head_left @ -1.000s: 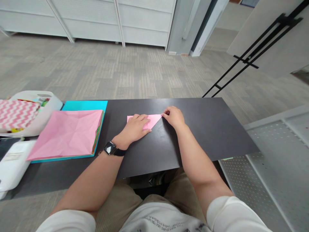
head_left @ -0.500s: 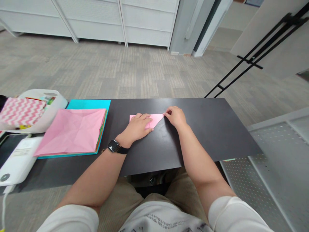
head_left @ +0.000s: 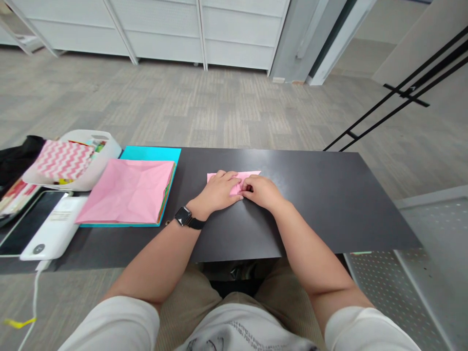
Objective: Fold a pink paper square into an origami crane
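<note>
A small folded pink paper [head_left: 252, 174] lies on the black table [head_left: 321, 195] in front of me. My left hand [head_left: 218, 190], with a dark watch on its wrist, lies flat on the paper's left part with fingers stretched out. My right hand [head_left: 260, 191] sits beside it on the paper, its fingers curled and pinching the paper's fold near the middle. Most of the paper is hidden under both hands; only its far edge and right corner show.
A stack of coloured sheets with a creased pink one [head_left: 127, 190] on top lies left of my hands. Further left are a white basket [head_left: 100, 163] with chevron paper, a white device [head_left: 54, 226] with a cable, and a dark tablet [head_left: 22, 222]. Perforated metal [head_left: 420, 273] stands at right.
My right hand has slid left from the paper's right tip to its middle, beside the left hand. The camera view has shifted, showing more of the table's left side.
</note>
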`<move>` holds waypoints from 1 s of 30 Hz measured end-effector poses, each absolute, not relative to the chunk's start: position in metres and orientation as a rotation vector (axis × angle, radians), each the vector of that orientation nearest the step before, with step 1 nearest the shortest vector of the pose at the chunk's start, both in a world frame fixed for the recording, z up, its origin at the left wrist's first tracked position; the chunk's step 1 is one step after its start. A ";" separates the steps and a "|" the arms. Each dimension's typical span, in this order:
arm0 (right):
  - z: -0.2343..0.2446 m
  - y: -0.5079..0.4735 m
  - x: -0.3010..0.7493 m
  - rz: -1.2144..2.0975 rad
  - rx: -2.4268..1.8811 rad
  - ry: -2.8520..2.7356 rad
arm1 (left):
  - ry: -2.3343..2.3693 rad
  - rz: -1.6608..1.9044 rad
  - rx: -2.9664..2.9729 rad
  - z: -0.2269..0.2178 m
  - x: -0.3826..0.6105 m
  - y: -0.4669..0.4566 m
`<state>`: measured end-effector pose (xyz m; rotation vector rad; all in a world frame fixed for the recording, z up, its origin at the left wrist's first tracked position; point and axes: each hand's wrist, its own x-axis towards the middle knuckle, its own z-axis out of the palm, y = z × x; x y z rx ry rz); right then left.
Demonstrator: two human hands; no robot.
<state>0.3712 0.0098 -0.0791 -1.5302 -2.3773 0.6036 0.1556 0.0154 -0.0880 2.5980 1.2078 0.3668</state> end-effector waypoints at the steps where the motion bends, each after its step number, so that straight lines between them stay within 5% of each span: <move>1: -0.079 0.010 0.371 0.603 -1.533 -2.379 | 1.198 0.367 2.595 -0.088 0.155 0.016; 30: -0.079 0.030 0.392 0.528 -1.892 -2.121 | 1.200 0.333 2.525 -0.087 0.155 0.021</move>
